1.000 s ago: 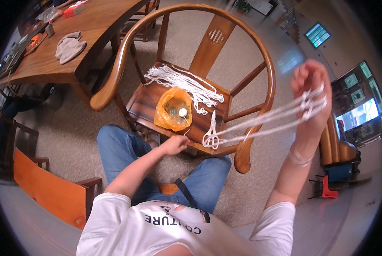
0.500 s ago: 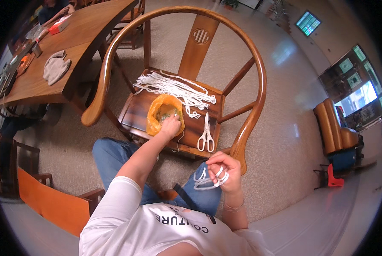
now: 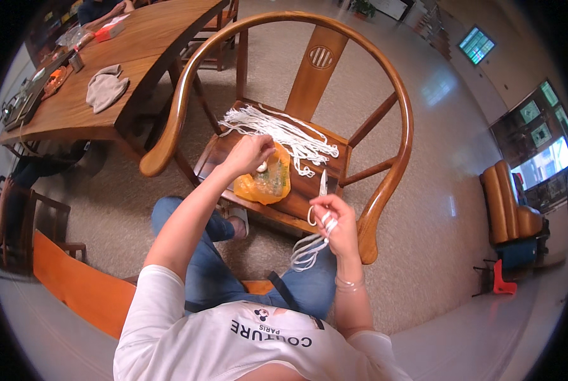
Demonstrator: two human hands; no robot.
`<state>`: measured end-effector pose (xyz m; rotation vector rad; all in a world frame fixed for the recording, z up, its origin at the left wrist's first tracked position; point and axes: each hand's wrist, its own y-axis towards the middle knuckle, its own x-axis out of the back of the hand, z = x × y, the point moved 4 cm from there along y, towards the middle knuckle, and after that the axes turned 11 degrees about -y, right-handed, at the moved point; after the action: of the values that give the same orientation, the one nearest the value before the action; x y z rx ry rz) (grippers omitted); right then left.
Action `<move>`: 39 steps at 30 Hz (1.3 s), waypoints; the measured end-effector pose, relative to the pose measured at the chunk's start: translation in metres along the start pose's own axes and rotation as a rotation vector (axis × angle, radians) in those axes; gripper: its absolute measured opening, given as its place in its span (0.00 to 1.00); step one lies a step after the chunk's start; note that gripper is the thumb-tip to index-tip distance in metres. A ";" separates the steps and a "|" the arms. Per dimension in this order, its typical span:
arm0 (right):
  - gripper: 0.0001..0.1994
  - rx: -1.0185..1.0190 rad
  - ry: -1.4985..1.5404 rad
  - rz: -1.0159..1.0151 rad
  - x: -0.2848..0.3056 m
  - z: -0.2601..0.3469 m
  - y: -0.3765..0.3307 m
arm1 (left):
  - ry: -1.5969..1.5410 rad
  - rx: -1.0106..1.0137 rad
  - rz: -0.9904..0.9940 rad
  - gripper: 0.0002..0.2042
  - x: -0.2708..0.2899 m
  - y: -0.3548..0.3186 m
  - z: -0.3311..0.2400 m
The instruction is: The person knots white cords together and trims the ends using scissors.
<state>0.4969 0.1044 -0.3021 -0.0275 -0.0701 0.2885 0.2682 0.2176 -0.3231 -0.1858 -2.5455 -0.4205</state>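
My left hand (image 3: 249, 156) is above the far left rim of an orange plastic bag (image 3: 272, 185) on a wooden chair seat. Its fingers are pinched together; what they hold, if anything, is hidden. A small whitish thing (image 3: 262, 166) shows just below them, too small to name. White cord (image 3: 306, 253) is looped around the fingers of my closed right hand (image 3: 338, 223) and hangs toward my knee. Beyond the right hand lie scissors (image 3: 323, 183), blades showing, handles mostly covered. A bundle of white cords (image 3: 277, 131) stretches across the back of the seat.
The chair's curved armrest (image 3: 403, 114) rings the seat. At the left stands a wooden table (image 3: 151, 47) with a beige cloth (image 3: 107, 89) and a red-and-white box (image 3: 109, 29); another person sits behind it. A brown armchair (image 3: 503, 203) is far right.
My left hand has come up out of the orange bag to above its rim. My right hand has risen with the cord and now covers the scissor handles.
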 end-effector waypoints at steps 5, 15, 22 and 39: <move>0.06 0.077 -0.114 0.032 -0.009 0.033 0.039 | -0.082 -0.039 0.040 0.08 0.017 -0.001 -0.041; 0.11 0.360 -0.758 -0.032 -0.028 0.087 0.081 | -0.159 -0.246 0.238 0.07 0.030 -0.001 -0.103; 0.06 0.188 -0.470 0.101 -0.016 0.066 0.074 | -0.209 -0.199 0.376 0.07 0.043 -0.002 -0.106; 0.07 -0.077 0.082 -0.098 0.038 -0.061 0.023 | -0.311 0.060 0.399 0.11 0.115 0.019 -0.052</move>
<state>0.5309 0.1366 -0.3611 -0.1124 -0.0008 0.1858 0.2021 0.2234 -0.2143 -0.7736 -2.7225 -0.1672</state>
